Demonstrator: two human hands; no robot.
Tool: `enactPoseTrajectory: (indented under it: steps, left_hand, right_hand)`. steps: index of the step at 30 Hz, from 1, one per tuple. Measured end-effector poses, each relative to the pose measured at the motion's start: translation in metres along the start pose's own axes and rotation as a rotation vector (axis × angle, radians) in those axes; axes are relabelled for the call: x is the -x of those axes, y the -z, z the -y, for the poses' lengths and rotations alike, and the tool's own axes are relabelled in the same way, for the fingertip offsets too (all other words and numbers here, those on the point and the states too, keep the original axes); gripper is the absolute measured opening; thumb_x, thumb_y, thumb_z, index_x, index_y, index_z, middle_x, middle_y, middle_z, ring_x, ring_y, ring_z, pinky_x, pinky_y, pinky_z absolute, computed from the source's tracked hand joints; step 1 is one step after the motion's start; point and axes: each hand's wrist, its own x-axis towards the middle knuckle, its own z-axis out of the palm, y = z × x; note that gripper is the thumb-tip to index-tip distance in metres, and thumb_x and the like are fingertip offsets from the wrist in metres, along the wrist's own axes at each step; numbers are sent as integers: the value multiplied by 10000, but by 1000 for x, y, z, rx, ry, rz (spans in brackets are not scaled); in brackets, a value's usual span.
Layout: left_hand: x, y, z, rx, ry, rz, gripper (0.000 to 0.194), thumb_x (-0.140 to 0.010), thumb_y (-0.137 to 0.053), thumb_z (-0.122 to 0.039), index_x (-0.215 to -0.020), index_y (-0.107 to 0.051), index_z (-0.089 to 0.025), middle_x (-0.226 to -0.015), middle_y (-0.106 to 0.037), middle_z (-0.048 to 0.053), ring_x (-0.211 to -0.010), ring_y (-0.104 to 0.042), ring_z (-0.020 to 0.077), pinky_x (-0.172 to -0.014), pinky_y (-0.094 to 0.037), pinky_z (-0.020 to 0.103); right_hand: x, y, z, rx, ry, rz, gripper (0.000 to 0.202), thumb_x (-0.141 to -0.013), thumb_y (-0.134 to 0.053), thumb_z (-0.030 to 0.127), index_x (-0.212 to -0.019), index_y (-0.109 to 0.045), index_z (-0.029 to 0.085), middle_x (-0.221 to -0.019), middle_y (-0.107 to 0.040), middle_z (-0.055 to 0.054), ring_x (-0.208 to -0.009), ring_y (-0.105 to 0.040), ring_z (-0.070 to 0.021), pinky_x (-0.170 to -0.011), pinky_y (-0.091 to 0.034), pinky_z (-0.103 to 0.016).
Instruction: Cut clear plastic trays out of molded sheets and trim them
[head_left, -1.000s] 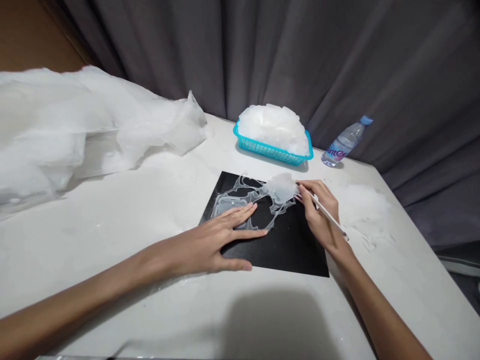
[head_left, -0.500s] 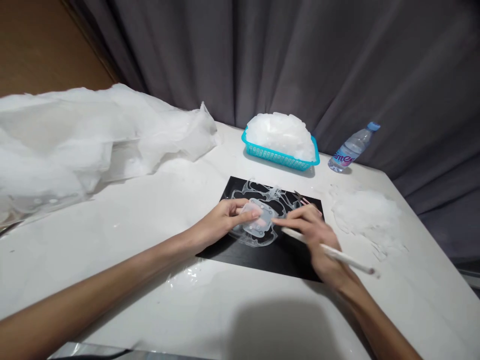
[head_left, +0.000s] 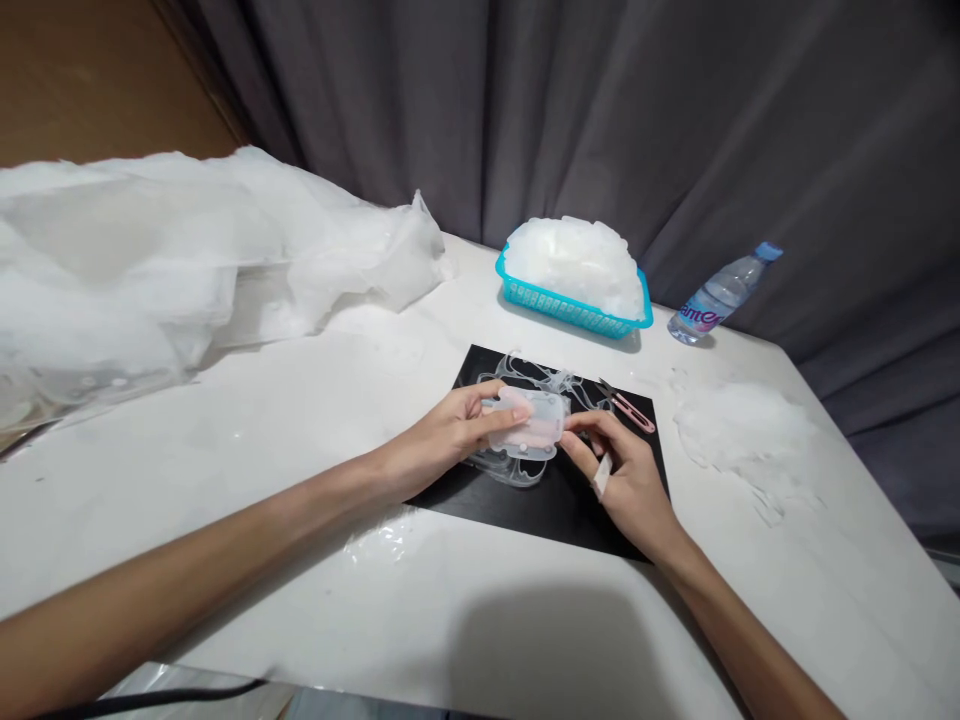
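My left hand [head_left: 480, 425] is closed on a thin translucent plastic piece [head_left: 544, 410] with rounded corners and small round bumps, thumb on top. At the piece's right edge, the fingertips of my right hand [head_left: 619, 465] are pinched together, touching it. A white pen-like tool [head_left: 602, 474] is tucked in the right hand, and only a short part of it shows. Beneath the piece lie clear plastic offcuts [head_left: 517, 470] on a black mat [head_left: 465, 502]. A pair of pink-handled thread snips [head_left: 636, 412] rests at the mat's upper right.
A turquoise basket [head_left: 570, 312] heaped with translucent pieces stands at the back, beside a water bottle [head_left: 724, 295]. Clear scraps [head_left: 750, 435] are piled on the right. A large white plastic bag [head_left: 150, 260] covers the table's left side [head_left: 300, 420].
The plastic piece has been turned and sits flatter in my left hand. My right fingers have come to its edge, and the white tool has swung from lying across the hand to mostly hidden.
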Motion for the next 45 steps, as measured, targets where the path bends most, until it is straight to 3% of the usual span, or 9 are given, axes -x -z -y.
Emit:
enactPoseTrajectory:
  steps: [7,12,17,23,27,32,34,38,45]
  left_hand:
    - [1,-4,3,106,30,38,268,-913,-797,-292,-1077,-673,-122,-1089,-798,137,-1004,-780,240,-1033,-543,394]
    - [1,-3,6,125,37,86,262,-942,-764,-270,-1142,-691,-117,-1185,-780,150,-1085,-762,234,-1071,-524,376]
    - [1,-6,7,185,89,83,272,-955,-739,-220,-1198,-695,-105,-1141,-793,158,-1059,-770,239,-1052,-541,391]
    - [11,-16,3,188,133,104,169,-941,-741,-213,-1079,-742,-113,-1071,-806,123,-955,-769,188,-927,-569,297]
    - [11,-8,0,23,110,173,164,-954,-729,-273,-1029,-718,-128,-960,-810,103,-864,-781,206,-840,-582,308]
    - [7,2,-1,-223,31,191,224,-1002,-662,-362,-1094,-689,-159,-884,-799,68,-816,-771,204,-778,-574,302]
    - [7,1,0,-333,10,174,246,-1012,-641,-402,-1075,-693,-170,-889,-788,55,-823,-756,202,-802,-559,307]
    - [10,-3,3,-532,-45,140,285,-1020,-611,-468,-1040,-710,-202,-920,-771,28,-829,-717,192,-774,-511,282]
    - [15,-4,8,-927,-203,160,305,-1084,-494,-405,-1062,-715,-196,-878,-750,26,-757,-679,171,-707,-481,255]
  right_hand:
    - [-3,3,4,-8,20,-32,187,-977,-642,403,-958,-711,230,-785,-552,3,-720,-487,-168,-690,-432,-309]
    - [-4,6,5,-27,5,-22,181,-981,-641,390,-925,-705,229,-783,-572,4,-711,-487,-164,-679,-414,-304]
    - [-2,9,7,9,56,-18,130,-979,-642,329,-904,-693,236,-804,-614,-1,-730,-505,-172,-696,-421,-317]
    - [-6,2,-3,244,129,-70,130,-967,-616,244,-838,-630,232,-804,-654,-16,-781,-525,-205,-716,-417,-344]
    - [-9,12,-7,234,99,42,146,-967,-618,253,-826,-648,232,-792,-646,-11,-754,-523,-197,-707,-415,-344]
    - [-10,21,1,89,133,-36,122,-998,-567,273,-1055,-667,232,-953,-656,-28,-790,-542,-189,-765,-447,-349]
    - [-10,16,5,65,150,25,181,-1038,-524,303,-1089,-686,240,-1037,-688,-46,-896,-580,-206,-829,-458,-363]
    - [-12,3,10,15,79,161,229,-1035,-570,349,-905,-721,236,-878,-697,-26,-841,-558,-200,-800,-440,-351]
    - [-11,4,13,-97,-38,147,154,-894,-730,299,-767,-704,215,-756,-615,8,-724,-458,-164,-708,-376,-315]
